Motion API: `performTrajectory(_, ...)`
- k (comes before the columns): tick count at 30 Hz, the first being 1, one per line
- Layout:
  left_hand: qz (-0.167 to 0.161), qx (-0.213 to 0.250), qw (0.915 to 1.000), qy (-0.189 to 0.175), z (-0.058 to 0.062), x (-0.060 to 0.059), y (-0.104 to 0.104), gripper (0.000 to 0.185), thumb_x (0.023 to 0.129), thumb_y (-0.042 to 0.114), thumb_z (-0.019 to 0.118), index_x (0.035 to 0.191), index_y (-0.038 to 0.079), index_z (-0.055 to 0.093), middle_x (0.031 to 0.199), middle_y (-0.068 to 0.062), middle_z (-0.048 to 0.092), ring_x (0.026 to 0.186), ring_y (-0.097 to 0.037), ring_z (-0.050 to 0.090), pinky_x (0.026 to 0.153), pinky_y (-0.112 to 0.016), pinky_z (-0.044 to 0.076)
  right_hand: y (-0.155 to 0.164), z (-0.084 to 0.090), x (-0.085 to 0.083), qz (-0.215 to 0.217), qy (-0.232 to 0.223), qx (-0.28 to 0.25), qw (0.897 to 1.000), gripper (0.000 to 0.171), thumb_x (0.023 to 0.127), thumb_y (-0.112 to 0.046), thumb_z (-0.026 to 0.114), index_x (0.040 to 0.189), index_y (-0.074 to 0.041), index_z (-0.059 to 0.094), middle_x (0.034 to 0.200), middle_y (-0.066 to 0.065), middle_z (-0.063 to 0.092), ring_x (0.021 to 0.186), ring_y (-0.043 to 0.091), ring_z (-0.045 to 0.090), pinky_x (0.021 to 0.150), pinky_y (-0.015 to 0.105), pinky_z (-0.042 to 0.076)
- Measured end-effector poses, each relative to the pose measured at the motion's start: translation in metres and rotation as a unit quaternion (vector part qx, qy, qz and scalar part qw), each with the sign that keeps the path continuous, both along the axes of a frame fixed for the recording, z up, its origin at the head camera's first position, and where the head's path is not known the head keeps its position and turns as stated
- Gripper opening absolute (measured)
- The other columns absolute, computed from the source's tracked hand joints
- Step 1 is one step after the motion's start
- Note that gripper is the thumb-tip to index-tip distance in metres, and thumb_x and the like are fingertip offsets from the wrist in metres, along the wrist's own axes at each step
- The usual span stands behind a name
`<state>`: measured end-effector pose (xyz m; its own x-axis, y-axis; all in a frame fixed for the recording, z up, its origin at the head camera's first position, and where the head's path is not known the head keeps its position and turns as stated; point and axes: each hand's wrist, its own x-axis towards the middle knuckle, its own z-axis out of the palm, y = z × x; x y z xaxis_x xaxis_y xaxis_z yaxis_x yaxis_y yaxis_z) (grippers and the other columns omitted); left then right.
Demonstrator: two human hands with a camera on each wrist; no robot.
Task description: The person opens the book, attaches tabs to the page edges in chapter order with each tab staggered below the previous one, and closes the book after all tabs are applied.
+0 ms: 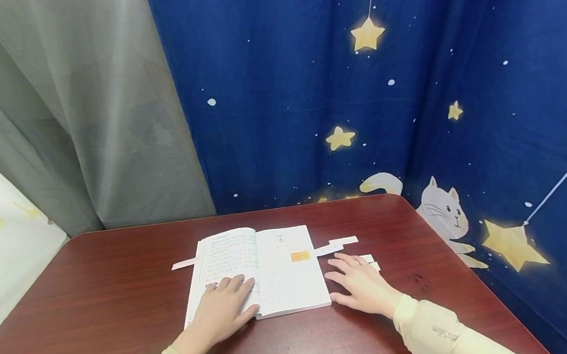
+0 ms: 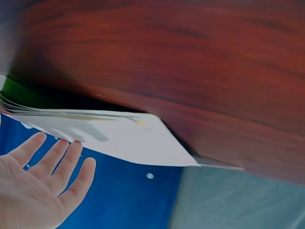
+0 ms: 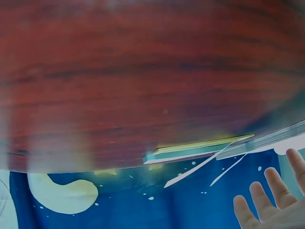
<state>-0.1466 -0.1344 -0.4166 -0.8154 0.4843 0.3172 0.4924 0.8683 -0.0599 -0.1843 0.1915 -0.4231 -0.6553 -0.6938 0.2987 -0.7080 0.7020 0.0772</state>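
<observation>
An open book (image 1: 290, 290) lies on the table, printed text on its left page and an orange label (image 1: 300, 256) on the right one. My left hand (image 1: 223, 308) rests on the lower left page, fingers spread and fairly straight; the left wrist view shows its fingertips at the page. Just past the book's right edge is my right hand (image 1: 363, 286), palm down, fingers spread, holding nothing. Beyond it, partly hidden by that hand, sit small sticky-note pads (image 3: 200, 149). White paper strips (image 1: 328, 249) stick out from the book's right side, another strip (image 1: 184, 264) from its left.
The reddish-brown wooden table (image 1: 101, 296) has a rounded far right corner. Behind it hang a grey curtain (image 1: 115, 128) and a blue curtain (image 1: 283, 90) with stars and a white cat. A dark smudge (image 1: 419, 281) marks the tabletop right of my right hand.
</observation>
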Motion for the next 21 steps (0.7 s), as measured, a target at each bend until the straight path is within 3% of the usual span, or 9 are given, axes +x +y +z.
performTrajectory(9, -0.039, -0.007, 0.9992, 0.002, -0.002, -0.004, 0.024, 0.052, 0.080, 0.050, 0.052, 0.113, 0.010, 0.058, 0.108, -0.008, 0.055, 0.096, -0.024, 0.051, 0.070, -0.044, 0.041, -0.009, -0.002, 0.005, 0.013, -0.014, 0.022, 1.000, 0.046, 0.078, -0.050, 0.056, 0.109, -0.017, 0.061, 0.120, 0.005, 0.050, 0.118, 0.025, 0.036, 0.090, 0.047, 0.032)
performTrajectory(21, -0.073, -0.064, 0.9952, 0.012, -0.008, -0.010, 0.046, 0.053, 0.076, 0.055, 0.054, 0.108, 0.013, 0.059, 0.091, -0.002, 0.054, 0.081, -0.019, 0.050, 0.066, -0.038, 0.042, -0.011, -0.004, 0.004, 0.032, 0.012, 0.017, 0.999, 0.043, 0.077, -0.047, 0.059, 0.106, -0.016, 0.062, 0.110, 0.002, 0.056, 0.110, 0.022, 0.043, 0.083, 0.044, 0.038)
